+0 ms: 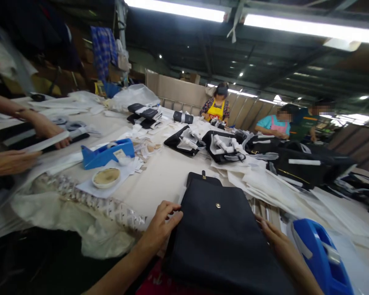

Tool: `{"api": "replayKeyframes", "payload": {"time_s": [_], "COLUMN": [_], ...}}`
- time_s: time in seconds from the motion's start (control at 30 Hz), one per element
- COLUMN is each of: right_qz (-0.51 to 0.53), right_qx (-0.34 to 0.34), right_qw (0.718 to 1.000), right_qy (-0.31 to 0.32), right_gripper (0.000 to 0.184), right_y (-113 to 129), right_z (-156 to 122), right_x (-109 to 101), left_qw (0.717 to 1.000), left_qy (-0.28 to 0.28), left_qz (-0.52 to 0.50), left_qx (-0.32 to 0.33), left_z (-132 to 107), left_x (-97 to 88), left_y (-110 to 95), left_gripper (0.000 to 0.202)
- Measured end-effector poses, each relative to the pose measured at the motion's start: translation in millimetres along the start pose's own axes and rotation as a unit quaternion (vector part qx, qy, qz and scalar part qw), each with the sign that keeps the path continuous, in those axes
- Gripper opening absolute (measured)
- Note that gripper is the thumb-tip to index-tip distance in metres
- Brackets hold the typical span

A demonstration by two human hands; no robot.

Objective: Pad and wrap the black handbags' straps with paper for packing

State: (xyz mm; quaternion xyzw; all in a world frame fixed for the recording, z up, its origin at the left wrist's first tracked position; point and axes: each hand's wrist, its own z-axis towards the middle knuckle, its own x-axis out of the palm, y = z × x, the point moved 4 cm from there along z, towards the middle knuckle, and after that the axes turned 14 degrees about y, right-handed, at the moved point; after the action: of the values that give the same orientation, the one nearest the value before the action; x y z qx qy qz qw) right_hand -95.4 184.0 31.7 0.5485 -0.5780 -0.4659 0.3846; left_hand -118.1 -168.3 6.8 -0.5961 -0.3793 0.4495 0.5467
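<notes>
A black handbag (pixel 218 233) with a small gold-coloured stud on its front leans at the table edge, close to my body. A small black tab with gold marking sticks up at its top. Holding its left edge is my left hand (pixel 162 221), thumb in front and fingers bent at the side. My right hand (pixel 272 235) grips the opposite edge, its fingertips partly hidden along the bag's side. Just right of that hand stands a blue tape dispenser (pixel 321 254).
Another blue tape dispenser (pixel 109 153) and a white dish of tan paste (pixel 106 178) sit at left. Beyond, a co-worker's hands (pixel 47 129) handle a white strip over black pieces. Black bags (pixel 224 145) and white sheets (pixel 264 188) cover the right; several people work behind.
</notes>
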Motion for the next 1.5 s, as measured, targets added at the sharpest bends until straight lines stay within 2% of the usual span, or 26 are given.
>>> {"api": "replayKeyframes", "payload": {"time_s": [0.07,0.13,0.2,0.27,0.37,0.5,0.63,0.73,0.8,0.87,0.97,1.07,1.13,1.2,1.23,1.27,1.33,1.4,1.43,1.5], "right_qz": [0.019,0.025,0.02,0.017,0.017,0.02,0.022,0.013,-0.026,-0.12,-0.241,-0.303,-0.373,-0.448,-0.482,-0.512,-0.548,-0.554,-0.553,-0.549], "right_qx": [-0.009,0.016,0.067,0.103,0.106,0.09,0.086,0.075,0.044,0.012,0.015,0.021,-0.002,-0.073,-0.126,-0.183,-0.261,-0.261,-0.244,-0.205], "right_qw": [1.0,0.999,0.996,0.993,0.994,0.995,0.992,0.992,0.994,0.99,0.97,0.953,0.927,0.889,0.866,0.839,0.785,0.756,0.755,0.764], "right_qy": [-0.006,0.023,0.053,0.055,0.034,0.048,0.09,0.101,0.097,0.069,0.008,-0.006,-0.031,-0.052,-0.04,-0.002,0.121,0.229,0.255,0.27], "right_gripper": [0.057,0.058,0.052,0.04,0.025,0.017,0.017,0.019,0.023,0.022,0.021,0.03,0.032,0.037,0.041,0.044,0.044,0.039,0.039,0.042], "right_y": [6,14,23,33,46,52,52,52,50,42,16,-6,-6,6,13,20,26,23,21,17], "right_z": [8,17,25,30,37,45,49,53,60,70,87,95,94,89,86,84,81,82,83,88], "right_x": [-9,-9,0,12,30,42,44,49,53,55,52,47,44,46,51,58,73,83,85,84], "left_qw": [0.999,0.997,0.992,0.985,0.975,0.965,0.969,0.98,0.987,0.987,0.975,0.961,0.953,0.947,0.944,0.942,0.936,0.931,0.928,0.922], "left_qy": [0.034,0.05,0.062,0.091,0.132,0.157,0.139,0.106,0.077,0.051,0.039,0.044,0.049,0.055,0.059,0.063,0.069,0.072,0.074,0.076], "left_qz": [-0.021,-0.065,-0.101,-0.125,-0.147,-0.159,-0.123,-0.057,0.004,0.076,0.172,0.234,0.262,0.282,0.29,0.298,0.313,0.327,0.335,0.354], "left_qx": [0.001,-0.012,-0.043,-0.076,-0.1,-0.134,-0.166,-0.158,-0.142,-0.133,-0.137,-0.142,-0.142,-0.143,-0.143,-0.144,-0.145,-0.145,-0.144,-0.14], "left_z": [18,34,48,60,76,99,119,128,131,133,136,139,141,143,144,145,147,147,147,146], "left_x": [-1.6,-2.4,-2.4,-0.7,0.5,-0.1,6.4,14.6,16.3,14.5,10.5,9.5,10.2,10.8,10.9,10.7,10.2,9.9,10.1,11.8], "left_y": [-2,-4,-7,-11,-18,-18,-13,-9,-4,4,20,33,37,39,40,41,42,43,43,41], "left_gripper": [0.038,0.041,0.044,0.045,0.045,0.042,0.036,0.022,0.013,0.008,0.012,0.015,0.015,0.014,0.014,0.014,0.015,0.016,0.016,0.015]}}
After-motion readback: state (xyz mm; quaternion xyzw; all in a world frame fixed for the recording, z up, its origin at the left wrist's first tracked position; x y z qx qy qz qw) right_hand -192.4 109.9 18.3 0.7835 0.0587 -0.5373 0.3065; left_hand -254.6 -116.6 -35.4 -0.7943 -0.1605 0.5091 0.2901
